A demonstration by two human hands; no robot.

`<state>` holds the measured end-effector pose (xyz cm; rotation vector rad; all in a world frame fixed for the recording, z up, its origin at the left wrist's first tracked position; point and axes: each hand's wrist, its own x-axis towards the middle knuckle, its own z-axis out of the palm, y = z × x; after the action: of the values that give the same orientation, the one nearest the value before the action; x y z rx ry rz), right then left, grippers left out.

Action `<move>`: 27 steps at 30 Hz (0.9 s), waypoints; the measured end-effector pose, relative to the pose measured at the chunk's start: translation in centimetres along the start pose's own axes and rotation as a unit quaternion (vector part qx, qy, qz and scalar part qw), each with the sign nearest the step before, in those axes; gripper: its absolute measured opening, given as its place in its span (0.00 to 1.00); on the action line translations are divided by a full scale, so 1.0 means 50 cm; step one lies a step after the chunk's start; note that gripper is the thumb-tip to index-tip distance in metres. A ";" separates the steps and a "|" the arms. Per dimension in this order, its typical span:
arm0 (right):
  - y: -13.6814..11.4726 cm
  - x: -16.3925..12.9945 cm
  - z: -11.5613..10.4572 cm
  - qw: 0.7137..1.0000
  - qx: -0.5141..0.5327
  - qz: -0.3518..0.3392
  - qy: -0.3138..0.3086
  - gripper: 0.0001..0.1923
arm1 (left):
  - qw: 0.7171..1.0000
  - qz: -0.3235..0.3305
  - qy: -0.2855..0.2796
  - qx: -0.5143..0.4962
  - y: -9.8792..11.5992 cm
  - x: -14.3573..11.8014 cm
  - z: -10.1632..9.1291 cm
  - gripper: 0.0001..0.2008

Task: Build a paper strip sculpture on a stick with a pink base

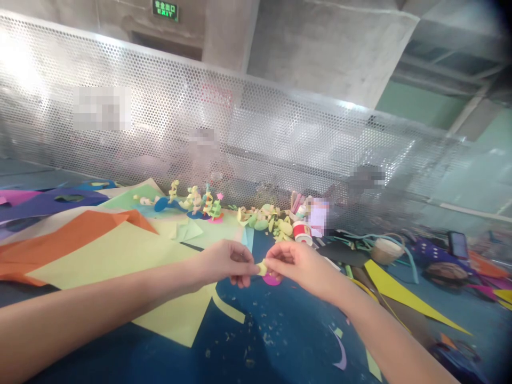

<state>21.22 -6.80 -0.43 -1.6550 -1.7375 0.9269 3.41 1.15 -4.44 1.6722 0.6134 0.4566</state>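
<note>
Between my two hands is a small pale yellow paper piece (262, 268), pinched from both sides. My left hand (234, 264) grips its left end with thumb and fingertips. On the other end, the fingertips of my right hand (292, 262) are closed. Just under the piece shows a pink paper disc (272, 280); whether it is joined to the piece I cannot tell. A curved pale yellow strip (229, 308) lies on the blue table (240, 352) below my left hand. Large pale yellow paper sheets (120, 256) spread under and beyond my left forearm.
Several small paper figures on round bases (204, 205) stand at the back. Nearby are a heap of pale yellow paper pieces (268, 217) and a red-and-white tub (303, 233). Orange paper (80, 234) lies left; a yellow paper triangle (412, 298) and a phone (458, 244) lie right. Perforated metal mesh (256, 133) rises behind.
</note>
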 end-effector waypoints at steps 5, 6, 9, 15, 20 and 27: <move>0.007 0.000 -0.004 1.000 0.010 -0.012 -0.010 0.09 | 1.000 -0.007 -0.007 0.000 0.006 -0.002 0.003 0.12; 0.009 0.000 -0.006 1.000 0.010 -0.019 -0.010 0.08 | 1.000 -0.008 -0.011 -0.001 0.007 -0.003 0.003 0.12; 0.015 0.003 -0.010 0.999 0.015 -0.038 -0.007 0.08 | 1.000 -0.007 -0.027 -0.005 0.008 -0.003 0.000 0.12; 0.021 0.007 -0.009 0.998 0.054 -0.040 -0.018 0.08 | 1.000 0.013 -0.009 0.007 0.006 -0.001 -0.003 0.13; 0.022 0.009 -0.001 0.998 0.060 -0.024 -0.025 0.08 | 0.999 0.027 0.009 0.046 0.008 -0.001 0.000 0.11; 0.025 0.012 -0.002 0.997 0.071 -0.040 -0.015 0.07 | 1.000 -0.011 -0.026 -0.007 0.018 -0.002 -0.003 0.07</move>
<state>21.99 -6.22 -1.38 -1.4785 -1.7032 1.0185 3.35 1.10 -3.54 1.6570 0.5883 0.4007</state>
